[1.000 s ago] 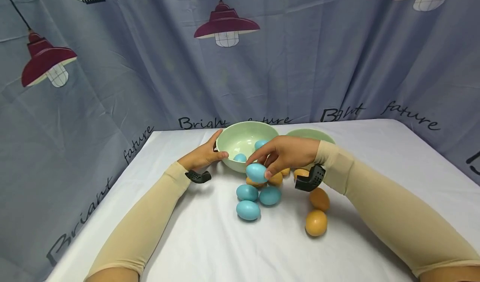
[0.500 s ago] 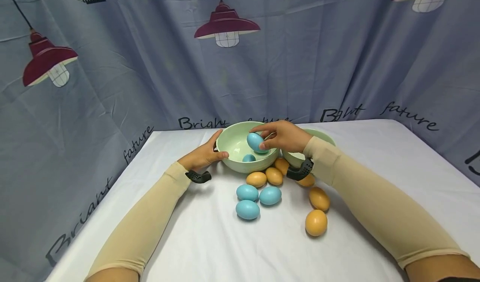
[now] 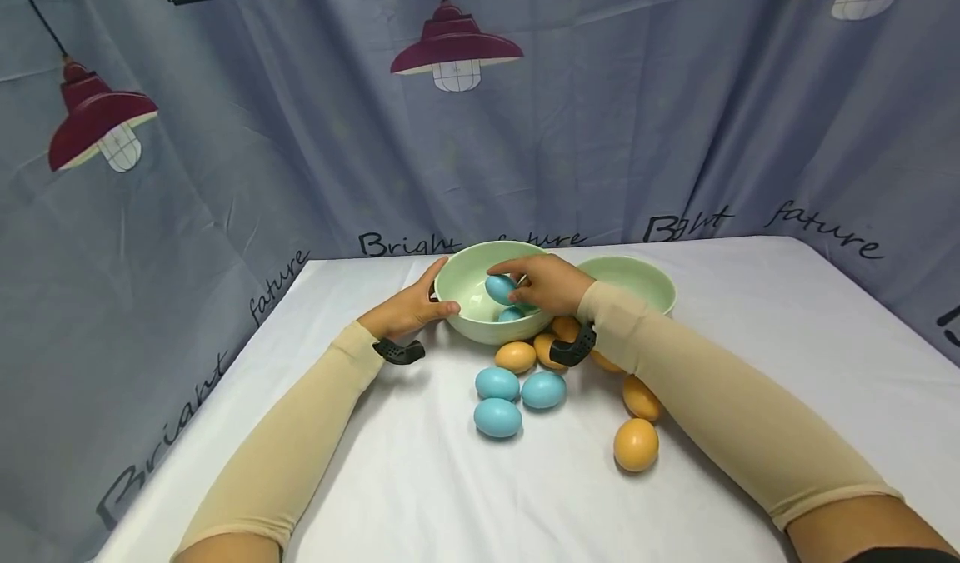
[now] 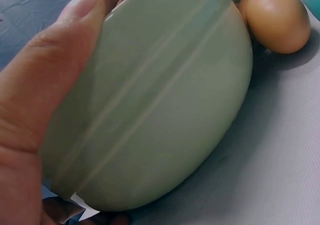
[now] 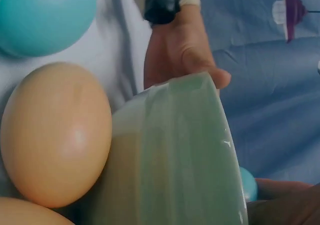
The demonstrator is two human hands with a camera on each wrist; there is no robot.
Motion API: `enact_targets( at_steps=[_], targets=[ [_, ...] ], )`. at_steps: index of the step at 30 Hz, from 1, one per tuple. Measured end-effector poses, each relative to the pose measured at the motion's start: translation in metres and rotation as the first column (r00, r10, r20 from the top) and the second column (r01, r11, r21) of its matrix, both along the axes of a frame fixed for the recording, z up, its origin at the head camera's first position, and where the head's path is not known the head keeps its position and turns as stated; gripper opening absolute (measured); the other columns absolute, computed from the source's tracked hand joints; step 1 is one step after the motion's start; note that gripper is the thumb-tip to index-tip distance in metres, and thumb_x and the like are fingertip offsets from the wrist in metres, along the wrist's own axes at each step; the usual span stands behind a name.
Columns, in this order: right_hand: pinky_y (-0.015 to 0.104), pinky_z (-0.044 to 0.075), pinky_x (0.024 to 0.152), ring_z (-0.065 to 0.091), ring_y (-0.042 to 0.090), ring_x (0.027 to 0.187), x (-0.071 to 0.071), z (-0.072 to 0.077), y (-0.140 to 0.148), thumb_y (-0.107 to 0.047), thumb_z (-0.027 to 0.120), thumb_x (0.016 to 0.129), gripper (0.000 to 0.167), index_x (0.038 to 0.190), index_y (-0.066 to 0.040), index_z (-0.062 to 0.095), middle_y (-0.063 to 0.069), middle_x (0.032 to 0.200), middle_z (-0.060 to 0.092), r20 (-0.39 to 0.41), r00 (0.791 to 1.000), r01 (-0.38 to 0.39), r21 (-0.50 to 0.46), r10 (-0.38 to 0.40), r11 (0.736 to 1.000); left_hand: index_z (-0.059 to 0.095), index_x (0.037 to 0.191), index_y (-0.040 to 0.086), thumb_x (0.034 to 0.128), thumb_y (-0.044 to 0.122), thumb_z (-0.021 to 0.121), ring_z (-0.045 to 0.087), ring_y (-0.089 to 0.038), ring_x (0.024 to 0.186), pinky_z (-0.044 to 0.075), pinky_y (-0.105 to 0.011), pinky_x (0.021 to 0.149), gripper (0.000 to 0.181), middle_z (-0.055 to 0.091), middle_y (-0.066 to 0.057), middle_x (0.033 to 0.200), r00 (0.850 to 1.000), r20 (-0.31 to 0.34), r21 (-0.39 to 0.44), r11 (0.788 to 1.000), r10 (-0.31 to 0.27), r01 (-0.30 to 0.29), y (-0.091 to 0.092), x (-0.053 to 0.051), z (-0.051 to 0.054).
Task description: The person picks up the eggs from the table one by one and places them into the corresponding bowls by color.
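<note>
My left hand (image 3: 408, 306) grips the left side of a light green bowl (image 3: 480, 331); the left wrist view has the thumb (image 4: 75, 40) against its wall near the rim. Inside the mouth of that bowl, my right hand (image 3: 553, 284) pinches a blue egg (image 3: 500, 289) between thumb and fingers. A second blue egg (image 3: 511, 315) lies lower in the bowl, partly hidden by the near rim. In the right wrist view, a blue egg (image 5: 248, 184) shows past the bowl's edge beside the fingers.
Behind the right forearm stands another green bowl (image 3: 633, 278). Three blue eggs (image 3: 498, 418) lie on the white tablecloth (image 3: 405, 480) before the bowls. Several orange eggs (image 3: 636, 445) lie along the bowls and to the right, some partly covered by the right arm.
My right hand has carried the blue egg from above the table up and into the left bowl, then farther left inside it. The left hand has stayed on the bowl.
</note>
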State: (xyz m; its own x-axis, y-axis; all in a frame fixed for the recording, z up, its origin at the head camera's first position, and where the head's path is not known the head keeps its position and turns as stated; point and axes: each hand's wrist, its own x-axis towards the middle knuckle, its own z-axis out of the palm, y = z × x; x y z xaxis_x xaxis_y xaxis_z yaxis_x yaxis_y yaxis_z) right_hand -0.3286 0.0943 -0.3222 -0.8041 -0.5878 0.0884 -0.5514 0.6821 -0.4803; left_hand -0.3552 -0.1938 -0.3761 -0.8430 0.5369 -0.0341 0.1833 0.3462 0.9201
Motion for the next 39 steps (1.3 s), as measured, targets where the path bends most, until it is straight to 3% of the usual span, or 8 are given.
enact_targets(
  at_steps=[4, 11, 17, 25, 28, 31, 34, 39],
  targets=[
    [0.041, 0.054, 0.091, 0.064, 0.024, 0.098, 0.002, -0.002, -0.001, -0.015, 0.075, 0.099, 0.056, 0.152, -0.016, 0.058, 0.011, 0.121, 0.07, -0.069, 0.997, -0.03, 0.031, 0.032, 0.999, -0.008, 0.171, 0.022, 0.0544, 0.083, 0.083, 0.026, -0.04, 0.159, 0.029, -0.055, 0.128, 0.16, 0.003, -0.015, 0.177, 1.0, -0.002, -0.002, 1.0, -0.005, 0.005, 0.0, 0.0, 0.003],
    [0.048, 0.053, 0.108, 0.065, 0.031, 0.123, 0.004, -0.007, -0.009, -0.016, 0.073, 0.101, 0.056, 0.154, -0.02, 0.055, 0.014, 0.134, 0.069, -0.138, 0.99, 0.02, 0.15, 0.001, 0.988, -0.01, 0.17, 0.019, 0.0526, 0.083, 0.083, 0.025, -0.04, 0.159, 0.027, -0.055, 0.129, 0.163, 0.003, -0.017, 0.177, 1.0, -0.001, 0.002, 1.0, 0.002, -0.002, -0.002, 0.002, 0.002],
    [0.049, 0.047, 0.118, 0.062, 0.034, 0.135, 0.004, 0.001, -0.015, -0.023, 0.072, 0.102, 0.05, 0.15, -0.018, 0.06, 0.014, 0.142, 0.068, -0.048, 0.999, 0.029, 0.271, -0.017, 0.962, -0.008, 0.171, 0.022, 0.0533, 0.084, 0.082, 0.029, -0.042, 0.157, 0.032, -0.057, 0.126, 0.16, 0.008, -0.018, 0.176, 1.0, -0.017, -0.003, 1.0, 0.001, -0.001, -0.002, 0.001, 0.002],
    [0.047, 0.042, 0.123, 0.056, 0.03, 0.143, -0.005, 0.008, -0.023, -0.03, 0.07, 0.103, 0.047, 0.148, -0.021, 0.063, 0.009, 0.151, 0.063, 0.077, 0.993, -0.11, 0.447, 0.084, 0.888, -0.005, 0.171, 0.025, 0.0568, 0.082, 0.083, 0.027, -0.039, 0.158, 0.031, -0.054, 0.127, 0.155, 0.01, -0.016, 0.175, 1.0, -0.013, 0.017, 1.0, -0.009, 0.009, -0.001, 0.001, -0.004],
    [0.047, 0.041, 0.123, 0.055, 0.029, 0.144, -0.005, 0.007, -0.023, -0.033, 0.069, 0.104, 0.049, 0.151, -0.02, 0.06, 0.009, 0.153, 0.061, 0.085, 0.993, -0.114, 0.452, 0.084, 0.885, -0.002, 0.171, 0.027, 0.0577, 0.082, 0.083, 0.028, -0.037, 0.158, 0.031, -0.055, 0.127, 0.152, 0.016, -0.015, 0.174, 1.0, -0.016, 0.029, 0.999, -0.017, 0.018, -0.001, 0.001, -0.006],
    [0.046, 0.047, 0.117, 0.061, 0.028, 0.137, -0.001, 0.009, -0.022, -0.036, 0.069, 0.103, 0.052, 0.151, -0.019, 0.059, 0.009, 0.146, 0.066, 0.061, 0.998, -0.058, 0.422, 0.035, 0.905, -0.001, 0.171, 0.027, 0.0596, 0.082, 0.082, 0.031, -0.037, 0.156, 0.033, -0.055, 0.126, 0.149, 0.019, -0.015, 0.172, 0.999, -0.027, 0.028, 0.999, -0.026, 0.027, -0.001, 0.001, -0.005],
    [0.041, 0.055, 0.102, 0.07, 0.023, 0.117, 0.009, 0.018, -0.021, -0.036, 0.072, 0.102, 0.051, 0.149, -0.02, 0.062, 0.007, 0.128, 0.075, 0.006, 1.0, -0.009, 0.376, 0.007, 0.927, 0.001, 0.171, 0.03, 0.0609, 0.081, 0.082, 0.036, -0.036, 0.153, 0.037, -0.052, 0.123, 0.145, 0.022, -0.014, 0.171, 0.999, -0.034, 0.024, 0.999, -0.031, 0.032, -0.001, 0.0, -0.004],
    [0.031, 0.056, 0.079, 0.067, 0.011, 0.085, 0.041, 0.042, -0.028, -0.034, 0.079, 0.096, 0.036, 0.128, -0.019, 0.073, -0.003, 0.096, 0.077, -0.117, 0.983, -0.098, 0.304, 0.14, 0.948, 0.001, 0.17, 0.031, 0.0624, 0.079, 0.082, 0.043, -0.034, 0.146, 0.045, -0.043, 0.115, 0.143, 0.027, -0.014, 0.167, 0.998, -0.033, 0.022, 0.999, -0.045, 0.046, -0.001, -0.003, 0.0]
  ],
)
